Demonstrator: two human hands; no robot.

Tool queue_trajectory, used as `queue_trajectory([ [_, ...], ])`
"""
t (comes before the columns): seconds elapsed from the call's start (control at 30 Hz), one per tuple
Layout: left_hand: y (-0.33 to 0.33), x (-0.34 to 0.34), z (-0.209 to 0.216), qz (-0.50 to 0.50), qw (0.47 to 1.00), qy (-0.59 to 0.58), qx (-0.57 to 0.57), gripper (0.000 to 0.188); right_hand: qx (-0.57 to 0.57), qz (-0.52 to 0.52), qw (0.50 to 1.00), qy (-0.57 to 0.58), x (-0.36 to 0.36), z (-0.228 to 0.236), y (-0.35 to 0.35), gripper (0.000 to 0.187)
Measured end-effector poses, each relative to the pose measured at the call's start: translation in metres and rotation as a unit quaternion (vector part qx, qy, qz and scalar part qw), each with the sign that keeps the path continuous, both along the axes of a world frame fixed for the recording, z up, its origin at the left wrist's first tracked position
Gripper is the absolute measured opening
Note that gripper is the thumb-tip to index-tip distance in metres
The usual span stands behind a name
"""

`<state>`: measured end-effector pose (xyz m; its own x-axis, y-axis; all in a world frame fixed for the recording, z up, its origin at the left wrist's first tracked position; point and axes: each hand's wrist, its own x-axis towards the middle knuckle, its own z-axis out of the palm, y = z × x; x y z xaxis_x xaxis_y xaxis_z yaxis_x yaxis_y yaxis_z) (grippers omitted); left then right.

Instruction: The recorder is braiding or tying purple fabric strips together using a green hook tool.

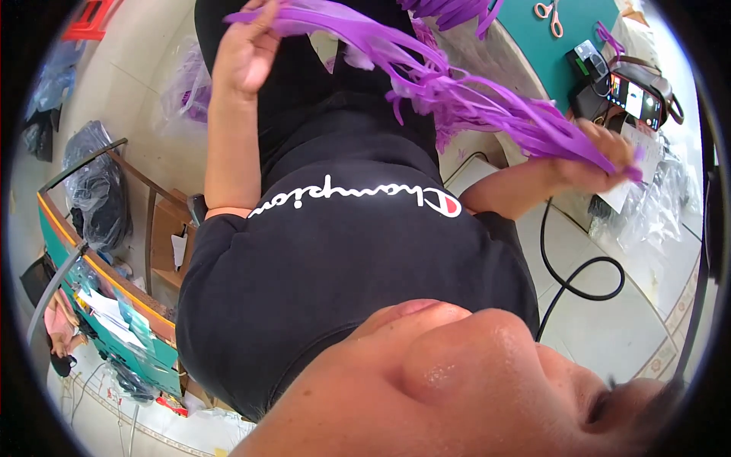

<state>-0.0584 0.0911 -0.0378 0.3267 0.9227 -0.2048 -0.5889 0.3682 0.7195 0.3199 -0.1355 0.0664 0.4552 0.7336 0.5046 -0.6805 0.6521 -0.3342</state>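
Observation:
A long bundle of thin purple fabric strips (457,84) stretches between my two hands, loose ends dangling from its middle. At its left end my left hand (251,49) pinches the strips between thumb and fingers. My right hand (598,156) is wrapped round the other end, with a short purple tip poking out past the fingers. The bundle hangs in the air above my lap, slanting down toward the right in the head view. More purple strips (457,11) lie beyond it at the table's edge.
On the green table (525,38) are orange-handled scissors (552,19), a phone (636,99) with its screen lit and a dark bag (670,110). A black cable (590,293) loops over the floor at right. Plastic-wrapped dark goods (95,183) and another green-topped table (152,350) stand left.

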Motion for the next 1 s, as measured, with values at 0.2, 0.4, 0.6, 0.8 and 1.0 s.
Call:
queue_trajectory([
  [0.2,-0.068,0.059,0.027,-0.165,0.981,0.065,0.082,0.057,-0.203,0.271,0.939,-0.065,-0.112,-0.044,0.051,0.036],
  [0.4,-0.084,0.061,0.039,-0.179,0.972,0.031,0.146,0.054,-0.237,0.455,0.857,0.045,-0.145,-0.067,0.071,0.038],
  [0.6,-0.086,0.059,0.046,-0.142,0.971,0.076,0.179,0.050,-0.238,0.413,0.879,-0.021,-0.148,-0.067,0.069,0.038],
  [0.8,-0.086,0.058,0.047,-0.142,0.969,0.075,0.186,0.049,-0.221,0.389,0.894,-0.038,-0.150,-0.068,0.068,0.037],
  [1.0,-0.088,0.057,0.048,-0.143,0.969,0.085,0.181,0.047,-0.225,0.370,0.900,-0.058,-0.152,-0.066,0.068,0.037],
])
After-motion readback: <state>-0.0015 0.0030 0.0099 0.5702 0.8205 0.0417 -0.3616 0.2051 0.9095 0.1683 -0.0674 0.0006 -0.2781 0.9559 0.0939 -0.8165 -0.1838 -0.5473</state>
